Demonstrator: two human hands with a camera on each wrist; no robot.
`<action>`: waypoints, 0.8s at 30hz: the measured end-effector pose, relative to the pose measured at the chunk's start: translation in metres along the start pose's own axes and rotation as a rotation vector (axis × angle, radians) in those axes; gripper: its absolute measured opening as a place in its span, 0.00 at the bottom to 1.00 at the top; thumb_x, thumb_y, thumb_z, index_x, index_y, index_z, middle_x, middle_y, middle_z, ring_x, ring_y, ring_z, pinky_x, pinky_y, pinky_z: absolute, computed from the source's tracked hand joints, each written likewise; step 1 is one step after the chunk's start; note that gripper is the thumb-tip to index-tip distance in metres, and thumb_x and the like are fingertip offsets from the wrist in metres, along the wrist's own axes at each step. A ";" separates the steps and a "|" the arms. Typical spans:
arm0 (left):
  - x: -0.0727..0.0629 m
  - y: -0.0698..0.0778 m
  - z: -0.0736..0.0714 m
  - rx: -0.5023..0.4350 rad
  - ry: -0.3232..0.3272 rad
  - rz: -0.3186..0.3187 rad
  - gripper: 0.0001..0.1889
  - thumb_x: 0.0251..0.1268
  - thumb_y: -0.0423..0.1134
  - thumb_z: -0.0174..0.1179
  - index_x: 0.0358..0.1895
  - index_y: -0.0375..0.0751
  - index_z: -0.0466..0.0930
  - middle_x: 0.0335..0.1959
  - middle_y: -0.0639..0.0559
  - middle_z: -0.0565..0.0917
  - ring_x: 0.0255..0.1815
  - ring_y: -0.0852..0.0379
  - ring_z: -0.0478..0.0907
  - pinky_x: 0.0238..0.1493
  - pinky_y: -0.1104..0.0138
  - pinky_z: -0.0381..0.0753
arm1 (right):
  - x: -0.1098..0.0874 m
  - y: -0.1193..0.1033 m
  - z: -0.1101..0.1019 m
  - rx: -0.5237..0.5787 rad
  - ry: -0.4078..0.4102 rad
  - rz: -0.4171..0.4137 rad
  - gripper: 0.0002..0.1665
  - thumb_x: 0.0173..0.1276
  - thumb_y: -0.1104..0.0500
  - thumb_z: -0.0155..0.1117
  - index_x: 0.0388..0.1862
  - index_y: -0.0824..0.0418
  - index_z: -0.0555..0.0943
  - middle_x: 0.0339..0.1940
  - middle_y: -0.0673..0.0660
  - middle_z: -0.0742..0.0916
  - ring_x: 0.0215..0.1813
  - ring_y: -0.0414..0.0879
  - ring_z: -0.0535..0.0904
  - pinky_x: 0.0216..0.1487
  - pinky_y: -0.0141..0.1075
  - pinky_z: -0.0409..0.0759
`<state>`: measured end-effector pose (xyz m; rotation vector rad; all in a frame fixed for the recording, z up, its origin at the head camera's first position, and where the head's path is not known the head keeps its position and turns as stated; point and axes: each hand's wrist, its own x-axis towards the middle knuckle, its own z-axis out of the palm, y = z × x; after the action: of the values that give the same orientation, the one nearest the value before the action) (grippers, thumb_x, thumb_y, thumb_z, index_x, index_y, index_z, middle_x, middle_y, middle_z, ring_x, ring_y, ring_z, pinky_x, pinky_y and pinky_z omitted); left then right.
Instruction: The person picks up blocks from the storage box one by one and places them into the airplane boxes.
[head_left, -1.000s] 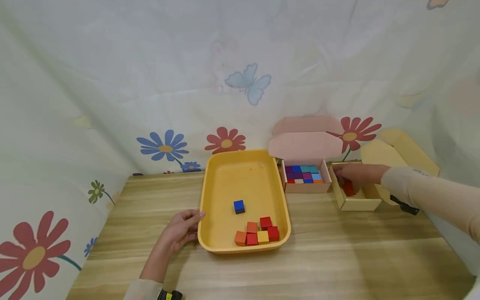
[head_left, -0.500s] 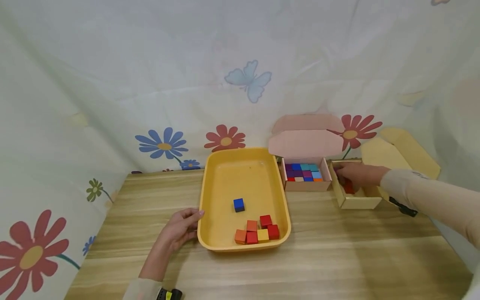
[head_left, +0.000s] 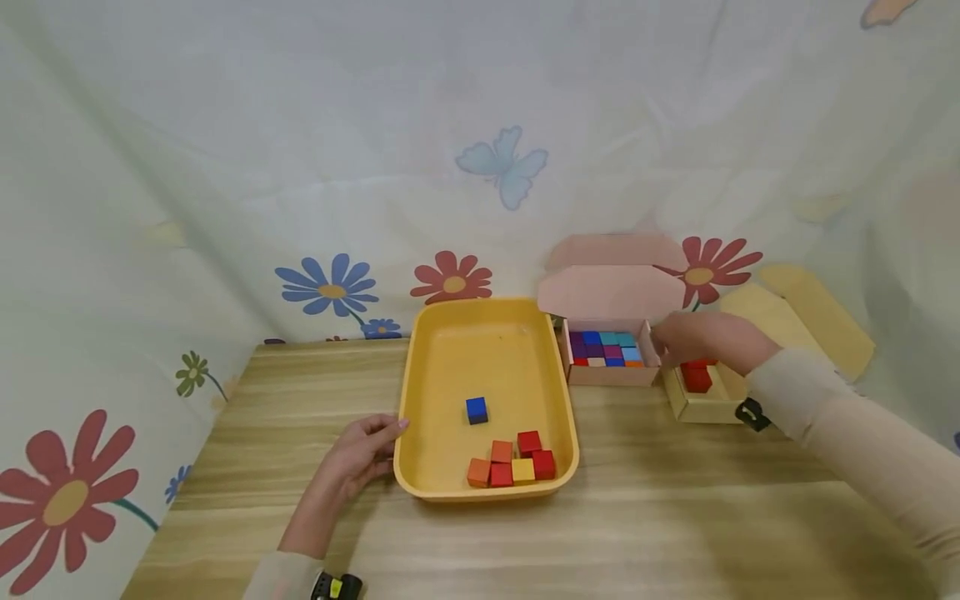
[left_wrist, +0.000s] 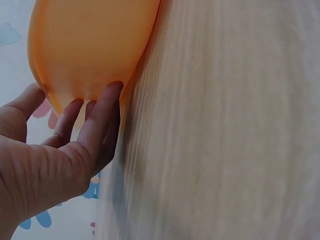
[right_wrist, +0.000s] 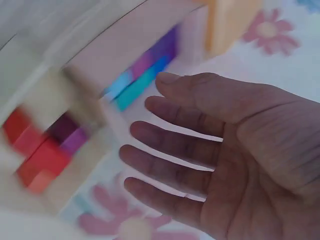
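Observation:
A yellow tray (head_left: 491,321) stands on the wooden table, with one blue cube (head_left: 477,410) and a cluster of red, orange and yellow cubes (head_left: 522,471) inside. My left hand (head_left: 360,454) holds the tray's left side, thumb at the rim and fingers against the outer wall. My right hand (head_left: 708,337) is in the air above the cream box (head_left: 712,411), beside the pink box (head_left: 615,377). Its fingers are spread and hold nothing in the right wrist view. Red cubes (head_left: 697,379) lie in the cream box; a purple cube (right_wrist: 75,140) shows beside them in the right wrist view.
Multicoloured cubes (head_left: 603,350) fill the visible inside of the pink box, whose lid (head_left: 611,290) stands raised behind. The cream box's lid (head_left: 817,317) tilts back to the right. A flower-printed sheet (head_left: 337,167) hangs behind the table.
My right hand has risen out of the cream box and shifted left towards the pink box, uncovering red cubes. The left hand stays at the tray.

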<state>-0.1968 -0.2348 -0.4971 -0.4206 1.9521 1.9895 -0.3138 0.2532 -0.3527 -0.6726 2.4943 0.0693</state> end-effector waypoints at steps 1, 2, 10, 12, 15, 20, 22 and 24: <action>0.000 0.000 0.000 -0.004 0.001 0.000 0.24 0.69 0.45 0.68 0.56 0.29 0.75 0.45 0.42 0.84 0.39 0.50 0.85 0.39 0.59 0.87 | -0.001 -0.009 -0.004 -0.017 0.042 -0.027 0.08 0.69 0.60 0.70 0.44 0.62 0.83 0.32 0.53 0.82 0.34 0.46 0.77 0.38 0.37 0.83; 0.000 0.001 0.000 -0.008 -0.002 0.000 0.24 0.69 0.45 0.68 0.56 0.29 0.75 0.44 0.42 0.84 0.39 0.50 0.85 0.39 0.59 0.87 | -0.002 -0.018 -0.006 -0.031 0.091 -0.053 0.08 0.68 0.60 0.71 0.43 0.62 0.83 0.34 0.53 0.83 0.36 0.47 0.78 0.40 0.39 0.84; 0.001 0.000 -0.005 -0.012 0.011 0.000 0.24 0.70 0.45 0.67 0.58 0.29 0.74 0.45 0.41 0.84 0.41 0.50 0.85 0.40 0.58 0.87 | 0.013 -0.081 -0.013 -0.083 0.431 -0.303 0.06 0.67 0.62 0.71 0.41 0.60 0.83 0.35 0.53 0.83 0.37 0.48 0.79 0.45 0.41 0.85; 0.000 0.000 -0.005 -0.010 0.009 -0.001 0.24 0.70 0.45 0.67 0.57 0.29 0.74 0.45 0.41 0.84 0.41 0.50 0.85 0.40 0.58 0.87 | 0.017 -0.094 -0.011 -0.086 0.464 -0.356 0.06 0.66 0.62 0.72 0.41 0.59 0.84 0.35 0.53 0.84 0.36 0.47 0.78 0.43 0.39 0.84; 0.000 0.000 -0.005 -0.008 0.001 -0.007 0.24 0.70 0.45 0.67 0.58 0.29 0.74 0.44 0.42 0.84 0.41 0.50 0.85 0.41 0.58 0.87 | 0.023 -0.112 -0.007 -0.109 0.462 -0.409 0.07 0.67 0.60 0.73 0.43 0.58 0.85 0.39 0.52 0.86 0.37 0.45 0.79 0.44 0.36 0.84; 0.000 0.003 -0.003 -0.007 -0.015 -0.008 0.26 0.70 0.45 0.67 0.59 0.29 0.73 0.47 0.41 0.83 0.42 0.50 0.84 0.42 0.59 0.87 | 0.034 -0.137 0.000 -0.112 0.383 -0.513 0.10 0.69 0.60 0.71 0.47 0.57 0.84 0.46 0.54 0.86 0.44 0.47 0.83 0.47 0.35 0.84; 0.001 0.004 -0.002 0.002 -0.023 -0.007 0.27 0.71 0.46 0.66 0.61 0.28 0.72 0.48 0.41 0.83 0.43 0.50 0.84 0.42 0.58 0.87 | 0.039 -0.147 0.004 -0.104 0.345 -0.556 0.10 0.69 0.61 0.71 0.48 0.58 0.84 0.48 0.55 0.86 0.47 0.49 0.83 0.49 0.35 0.84; 0.003 0.006 0.000 0.007 -0.024 -0.008 0.27 0.71 0.46 0.66 0.61 0.28 0.71 0.48 0.40 0.83 0.43 0.50 0.84 0.42 0.58 0.87 | 0.045 -0.157 0.009 -0.101 0.297 -0.581 0.11 0.69 0.62 0.71 0.49 0.58 0.85 0.49 0.55 0.86 0.50 0.49 0.82 0.53 0.35 0.83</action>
<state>-0.2019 -0.2352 -0.4924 -0.4004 1.9394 1.9730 -0.2665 0.0973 -0.3701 -1.5167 2.4699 -0.1299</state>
